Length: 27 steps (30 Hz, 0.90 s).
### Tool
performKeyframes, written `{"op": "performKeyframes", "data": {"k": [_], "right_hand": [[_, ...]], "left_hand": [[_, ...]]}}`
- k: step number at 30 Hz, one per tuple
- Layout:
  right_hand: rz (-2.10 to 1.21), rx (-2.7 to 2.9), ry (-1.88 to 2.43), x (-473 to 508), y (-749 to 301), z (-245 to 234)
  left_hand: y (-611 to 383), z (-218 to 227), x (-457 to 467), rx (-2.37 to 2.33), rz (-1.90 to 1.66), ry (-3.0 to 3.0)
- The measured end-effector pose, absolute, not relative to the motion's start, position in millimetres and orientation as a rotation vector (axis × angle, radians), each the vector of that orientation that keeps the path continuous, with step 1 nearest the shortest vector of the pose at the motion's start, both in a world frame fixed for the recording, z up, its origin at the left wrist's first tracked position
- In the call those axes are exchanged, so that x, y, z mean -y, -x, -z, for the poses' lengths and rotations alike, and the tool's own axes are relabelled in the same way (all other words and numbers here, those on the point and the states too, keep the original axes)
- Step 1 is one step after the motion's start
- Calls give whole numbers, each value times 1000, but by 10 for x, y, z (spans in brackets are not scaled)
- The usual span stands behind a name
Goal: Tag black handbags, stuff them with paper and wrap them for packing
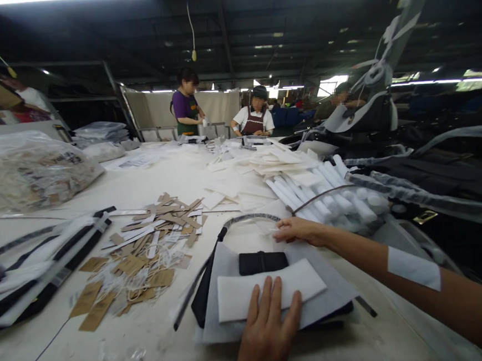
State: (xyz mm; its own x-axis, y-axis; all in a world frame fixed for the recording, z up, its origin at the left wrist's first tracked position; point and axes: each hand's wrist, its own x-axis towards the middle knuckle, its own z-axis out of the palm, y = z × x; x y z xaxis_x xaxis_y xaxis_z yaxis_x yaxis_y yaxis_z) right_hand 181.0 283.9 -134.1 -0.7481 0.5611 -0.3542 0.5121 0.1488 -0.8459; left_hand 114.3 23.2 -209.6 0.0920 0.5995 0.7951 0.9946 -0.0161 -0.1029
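Observation:
A black handbag (204, 294) lies on the table before me with translucent white tissue paper (341, 289) over it. On the paper rest a small black wallet-like piece (262, 262) and a folded white foam sheet (233, 298). My left hand (269, 328) presses flat on the foam sheet, its fingers spread. Beyond the wallet-like piece, my right hand (297, 230) has its fingers closed on clear plastic film around the bag's curved handle (244, 218). A white patch covers part of the right forearm.
Brown hang tags (147, 265) with white strings are heaped to the left. Another wrapped bag (43, 268) lies farther left, below a filled plastic sack (31, 169). White foam rolls (321, 191) and flat foam sheets (264, 162) are piled beyond my right hand. Several people work in the background.

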Motion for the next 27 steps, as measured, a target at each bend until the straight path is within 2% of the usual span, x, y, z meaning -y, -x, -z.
{"op": "performKeyframes", "data": {"k": [7,12,15,18,27], "right_hand": [[-1745,2058,874,-2662,-2114,1116],[-1291,2319,645,-2351,-2441,1051],[-1041,2432,572,-2113,-2685,1140],[-932,2427,562,-1916,-2891,1327],[-904,2286,532,-1802,-3025,1674]], "left_hand": [[-1129,2117,-199,1658,620,1757],[-1114,2100,-185,1683,445,1818],[-1098,2118,-213,1686,468,1815],[-1078,2108,-219,1699,502,1820],[-1132,1857,-241,1594,205,2035]]}}
